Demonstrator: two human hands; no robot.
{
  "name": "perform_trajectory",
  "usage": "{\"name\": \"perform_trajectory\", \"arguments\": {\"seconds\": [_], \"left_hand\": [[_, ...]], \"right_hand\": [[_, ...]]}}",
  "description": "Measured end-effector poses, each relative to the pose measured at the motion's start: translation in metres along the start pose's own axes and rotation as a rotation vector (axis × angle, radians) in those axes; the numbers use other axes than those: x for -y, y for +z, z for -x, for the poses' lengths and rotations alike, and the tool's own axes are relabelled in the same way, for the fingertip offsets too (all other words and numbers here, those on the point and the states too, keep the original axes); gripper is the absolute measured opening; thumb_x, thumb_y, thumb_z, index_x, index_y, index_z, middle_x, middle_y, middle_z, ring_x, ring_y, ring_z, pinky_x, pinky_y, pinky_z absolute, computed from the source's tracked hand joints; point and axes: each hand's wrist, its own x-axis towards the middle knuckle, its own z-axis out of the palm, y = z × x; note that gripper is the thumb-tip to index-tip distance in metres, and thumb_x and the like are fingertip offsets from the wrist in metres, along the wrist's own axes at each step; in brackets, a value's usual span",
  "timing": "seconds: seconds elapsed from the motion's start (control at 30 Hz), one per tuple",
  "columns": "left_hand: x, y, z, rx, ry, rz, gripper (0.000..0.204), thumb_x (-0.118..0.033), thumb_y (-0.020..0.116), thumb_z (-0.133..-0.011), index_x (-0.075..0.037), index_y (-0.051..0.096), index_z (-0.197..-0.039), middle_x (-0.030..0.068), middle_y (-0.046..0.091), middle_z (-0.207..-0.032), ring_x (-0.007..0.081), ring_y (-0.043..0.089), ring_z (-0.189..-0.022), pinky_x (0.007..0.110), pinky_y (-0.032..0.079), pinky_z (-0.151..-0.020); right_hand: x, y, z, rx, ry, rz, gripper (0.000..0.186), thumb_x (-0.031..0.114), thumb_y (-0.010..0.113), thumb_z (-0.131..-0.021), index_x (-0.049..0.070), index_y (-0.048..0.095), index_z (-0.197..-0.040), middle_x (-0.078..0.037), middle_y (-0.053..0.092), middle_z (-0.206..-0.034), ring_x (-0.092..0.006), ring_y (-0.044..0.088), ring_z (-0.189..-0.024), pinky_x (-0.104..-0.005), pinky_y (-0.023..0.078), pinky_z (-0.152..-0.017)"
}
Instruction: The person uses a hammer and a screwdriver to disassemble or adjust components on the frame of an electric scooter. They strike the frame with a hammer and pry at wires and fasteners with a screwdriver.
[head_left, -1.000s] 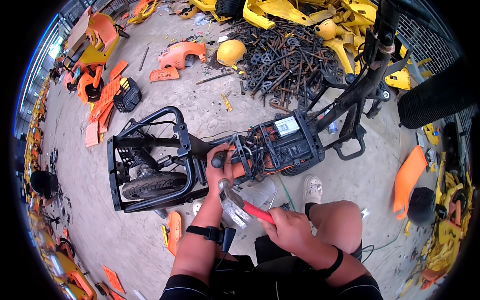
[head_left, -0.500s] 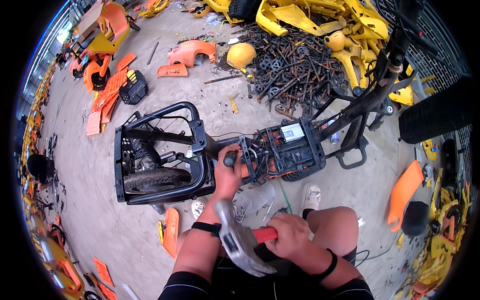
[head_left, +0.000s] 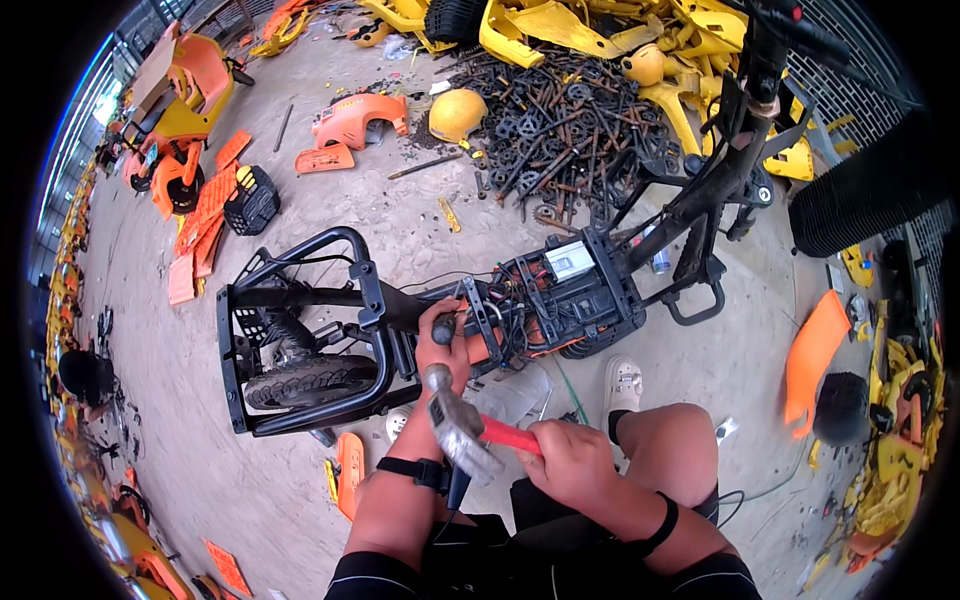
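My left hand point(head_left: 436, 352) is closed around a dark-handled tool point(head_left: 444, 330) at the black scooter frame point(head_left: 352, 242), beside bunched wires and an orange part of the frame's middle. My right hand point(head_left: 575, 460) grips the red handle of a claw hammer point(head_left: 458, 428), whose metal head is over my left wrist and forearm. The frame lies across in front of me, with a rear wheel point(head_left: 310, 385) at its left, a silver box point(head_left: 569, 258) among the wiring and a black steering column point(head_left: 745, 150) rising at the right.
Rusty metal parts point(head_left: 560, 130) and yellow panels point(head_left: 550, 25) are heaped behind the frame. Orange panels point(head_left: 205, 215) lie at the left. An orange panel point(head_left: 812, 355), a stacked black column point(head_left: 865, 180) and more scrap are at the right. My shoes and knee are below the frame.
The hammer swung lower and nearer my body half a second ago and is now raised again toward my left wrist. My left hand stays on the tool.
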Motion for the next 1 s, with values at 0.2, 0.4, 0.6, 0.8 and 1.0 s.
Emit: {"name": "perform_trajectory", "arguments": {"seconds": [0.2,0.4,0.6,0.8,1.0], "left_hand": [[-0.017,-0.001,0.001,0.000,0.006,-0.029,0.022,-0.004,0.062,-0.101,-0.002,0.054,-0.121,0.0142,0.063,-0.120,0.0246,0.063,-0.115,0.039,0.049,-0.104],[-0.021,0.000,-0.002,-0.022,0.014,-0.023,0.020,-0.002,0.063,-0.099,-0.003,0.055,-0.118,0.0130,0.064,-0.117,0.0240,0.063,-0.113,0.038,0.049,-0.102],[-0.021,0.000,-0.002,-0.026,0.003,-0.050,0.020,-0.002,0.064,-0.099,-0.003,0.056,-0.117,0.0129,0.064,-0.116,0.0235,0.063,-0.113,0.037,0.049,-0.102],[-0.021,0.002,-0.002,-0.030,0.031,-0.015,0.021,-0.003,0.065,-0.098,-0.003,0.056,-0.117,0.0125,0.065,-0.116,0.0232,0.063,-0.112,0.037,0.049,-0.101],[-0.020,0.004,-0.003,-0.027,0.031,-0.037,0.020,-0.003,0.065,-0.099,-0.003,0.056,-0.116,0.0122,0.065,-0.115,0.0234,0.063,-0.111,0.037,0.049,-0.101]], "right_hand": [[-0.012,0.002,0.001,0.034,0.116,-0.024,0.025,0.019,0.080,-0.083,0.005,0.062,-0.091,-0.011,0.065,-0.068,-0.0307,0.066,-0.058,-0.0392,0.052,-0.053],[-0.013,0.002,-0.001,0.020,0.062,-0.020,0.027,0.023,0.079,-0.083,0.006,0.058,-0.088,-0.007,0.062,-0.068,-0.0251,0.065,-0.057,-0.0366,0.050,-0.048],[-0.015,0.003,0.002,0.035,0.079,-0.020,0.027,0.023,0.079,-0.084,0.006,0.058,-0.088,-0.007,0.062,-0.067,-0.0253,0.064,-0.056,-0.0372,0.049,-0.048],[-0.015,0.002,0.002,0.020,0.067,-0.023,0.027,0.024,0.078,-0.085,0.007,0.058,-0.087,-0.007,0.061,-0.065,-0.0250,0.064,-0.055,-0.0371,0.049,-0.047],[-0.016,0.001,0.004,0.067,0.114,-0.026,0.025,0.023,0.078,-0.087,0.004,0.062,-0.090,-0.011,0.066,-0.068,-0.0293,0.065,-0.055,-0.0381,0.051,-0.051]]}}
